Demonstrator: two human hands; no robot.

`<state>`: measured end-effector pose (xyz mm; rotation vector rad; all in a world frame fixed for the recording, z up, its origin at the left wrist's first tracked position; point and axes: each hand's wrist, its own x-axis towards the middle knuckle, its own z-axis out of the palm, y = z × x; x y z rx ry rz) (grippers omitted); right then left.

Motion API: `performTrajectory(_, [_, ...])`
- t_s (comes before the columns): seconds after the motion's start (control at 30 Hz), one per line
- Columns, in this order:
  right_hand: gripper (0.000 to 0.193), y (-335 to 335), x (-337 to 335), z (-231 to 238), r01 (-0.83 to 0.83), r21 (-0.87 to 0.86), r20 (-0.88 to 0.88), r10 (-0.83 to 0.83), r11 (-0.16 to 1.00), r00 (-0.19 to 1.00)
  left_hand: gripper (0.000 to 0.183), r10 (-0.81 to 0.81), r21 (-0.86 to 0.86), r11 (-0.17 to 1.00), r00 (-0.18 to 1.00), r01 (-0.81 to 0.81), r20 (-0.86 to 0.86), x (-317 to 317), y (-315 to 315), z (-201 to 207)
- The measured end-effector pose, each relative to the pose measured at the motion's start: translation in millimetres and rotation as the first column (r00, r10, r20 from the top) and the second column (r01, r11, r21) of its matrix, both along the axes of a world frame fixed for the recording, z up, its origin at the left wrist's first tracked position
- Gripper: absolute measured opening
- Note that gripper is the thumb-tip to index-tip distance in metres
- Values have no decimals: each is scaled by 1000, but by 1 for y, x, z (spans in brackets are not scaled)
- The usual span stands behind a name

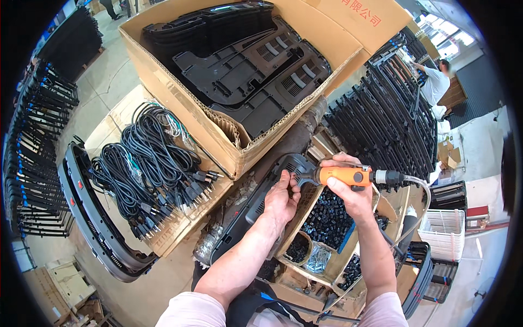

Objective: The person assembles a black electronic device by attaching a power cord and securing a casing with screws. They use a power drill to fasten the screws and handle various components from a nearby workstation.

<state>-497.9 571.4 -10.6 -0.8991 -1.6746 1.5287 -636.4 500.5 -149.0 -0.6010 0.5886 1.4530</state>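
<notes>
right hand (pixel 348 193): my grip wrapped around orange air screwdriver (pixel 344 175)
left hand (pixel 281 199): my fingers pressed on black plastic panel (pixel 256 204)
below: bin of black clips (pixel 328 218)

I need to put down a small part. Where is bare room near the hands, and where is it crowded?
Bare room: the grey concrete floor left of the big cardboard box of black plastic panels, and the floor strip below the curved black frame. Crowded: around the left hand and the right hand holding the orange air screwdriver, over the tray of small black parts.
</notes>
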Motion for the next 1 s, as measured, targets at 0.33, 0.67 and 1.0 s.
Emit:
performTrajectory(0.33, [55,-7,-8,-2,-7,3,44,7,1000,999,26,-38,133,991,989,19,139,-8,-3,-10])
performTrajectory(0.67, [52,-6,-34,-8,7,51,105,-12,999,994,28,30,117,992,992,-45,125,-11,-3,-7])
performTrajectory(1.0, [51,15,-68,-57,-4,98,123,-8,995,992,28,-267,81,961,964,266,4,11,-61,1])
